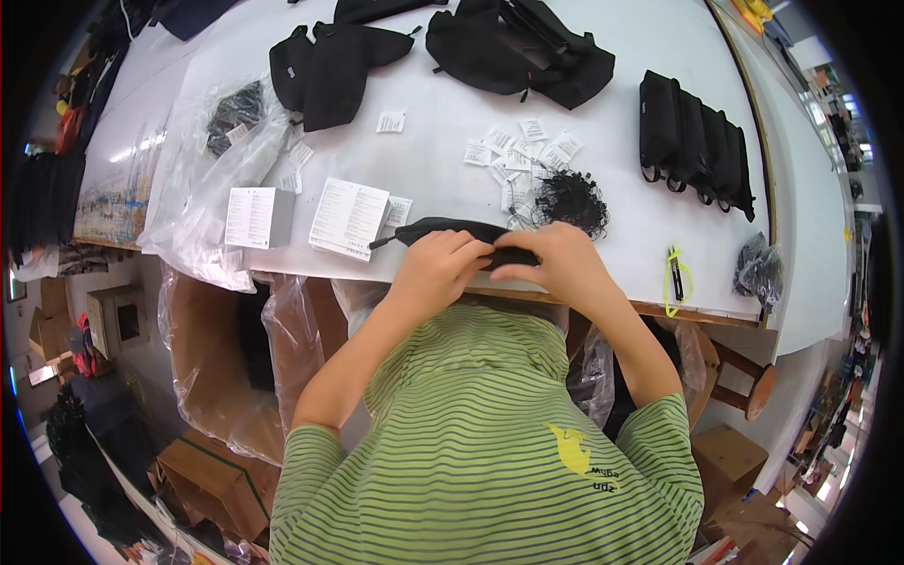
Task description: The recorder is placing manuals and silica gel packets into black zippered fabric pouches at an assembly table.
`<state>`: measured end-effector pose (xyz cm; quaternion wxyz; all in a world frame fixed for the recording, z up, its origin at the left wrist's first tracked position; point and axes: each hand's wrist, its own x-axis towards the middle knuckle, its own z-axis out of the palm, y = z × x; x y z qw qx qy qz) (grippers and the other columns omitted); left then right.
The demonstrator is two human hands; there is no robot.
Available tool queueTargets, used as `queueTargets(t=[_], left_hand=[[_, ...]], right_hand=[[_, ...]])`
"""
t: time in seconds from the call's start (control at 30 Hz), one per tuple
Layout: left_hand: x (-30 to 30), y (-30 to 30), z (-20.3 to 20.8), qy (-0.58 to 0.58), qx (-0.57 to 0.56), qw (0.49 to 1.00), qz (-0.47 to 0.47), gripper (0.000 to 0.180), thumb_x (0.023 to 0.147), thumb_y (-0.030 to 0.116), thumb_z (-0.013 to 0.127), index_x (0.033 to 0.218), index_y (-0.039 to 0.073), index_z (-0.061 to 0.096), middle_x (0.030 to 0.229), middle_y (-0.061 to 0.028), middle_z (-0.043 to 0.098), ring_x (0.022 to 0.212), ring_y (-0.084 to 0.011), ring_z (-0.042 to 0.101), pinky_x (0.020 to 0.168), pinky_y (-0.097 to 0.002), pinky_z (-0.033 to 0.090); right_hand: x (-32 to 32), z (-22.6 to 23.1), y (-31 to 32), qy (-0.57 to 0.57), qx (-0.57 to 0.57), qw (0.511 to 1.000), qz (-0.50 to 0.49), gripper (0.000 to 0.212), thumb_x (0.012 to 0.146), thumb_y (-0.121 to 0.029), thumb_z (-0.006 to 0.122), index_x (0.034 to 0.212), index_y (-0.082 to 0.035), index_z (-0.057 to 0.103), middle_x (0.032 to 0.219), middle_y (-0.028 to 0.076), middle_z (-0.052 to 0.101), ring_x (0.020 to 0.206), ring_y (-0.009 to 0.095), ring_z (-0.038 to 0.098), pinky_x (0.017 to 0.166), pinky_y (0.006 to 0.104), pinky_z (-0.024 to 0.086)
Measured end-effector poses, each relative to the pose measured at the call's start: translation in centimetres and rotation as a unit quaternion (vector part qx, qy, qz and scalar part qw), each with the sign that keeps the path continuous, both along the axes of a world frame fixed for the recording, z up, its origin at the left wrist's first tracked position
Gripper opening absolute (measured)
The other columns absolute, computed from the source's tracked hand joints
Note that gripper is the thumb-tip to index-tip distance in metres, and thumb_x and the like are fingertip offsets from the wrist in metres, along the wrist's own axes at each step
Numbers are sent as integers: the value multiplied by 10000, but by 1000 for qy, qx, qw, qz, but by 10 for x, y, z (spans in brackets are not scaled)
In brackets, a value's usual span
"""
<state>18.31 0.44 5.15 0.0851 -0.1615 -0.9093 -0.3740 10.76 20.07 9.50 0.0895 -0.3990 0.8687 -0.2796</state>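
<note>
At the table's near edge lies a small black fabric pouch (447,225), a zip pull sticking out at its left end. The fingers of my left hand (435,267) are closed on its near side. My right hand (565,264) grips the pouch's right part between thumb and fingers, which hide some of it. Just beyond my right hand is a tangled heap of thin black cords (572,201). Loose white printed tags (516,153) are scattered beside that heap. Left of the pouch stands a stack of white printed cards (347,215), with a second card stack (252,217) farther left.
Black bags (325,77) lie along the white table's (428,165) far side. Several black pouches (697,141) stand in a row at right. Snips with a yellow cord (675,279) rest near the front edge. Clear plastic (179,202) drapes the left; cardboard boxes (215,480) sit below.
</note>
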Motion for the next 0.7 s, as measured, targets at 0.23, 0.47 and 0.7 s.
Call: queueTargets(t=[0.23,0.47,0.7], left_hand=[[-54,-2,37,-181,252,949,60,161,907,166,611,986,40,673,907,-55,692,786,-119,645,672,-272,496],[-136,-26,-42,-13,-208,972,107,337,764,121,709,1093,104,634,1143,-72,598,995,-248,581,845,-370,457],[-139,-27,-43,7,-133,990,36,176,745,88,692,912,87,636,951,-72,613,914,-277,579,792,-398,455]], right_hand=[[9,-29,21,-23,-41,999,-26,161,767,-247,728,845,-109,702,667,85,633,686,282,615,665,384,476],[12,-30,12,5,-45,998,-36,149,764,-221,737,857,-106,712,649,89,621,650,275,606,633,388,471],[12,-30,9,4,-33,999,-34,163,777,-231,728,864,-95,705,659,90,631,661,280,609,650,385,481]])
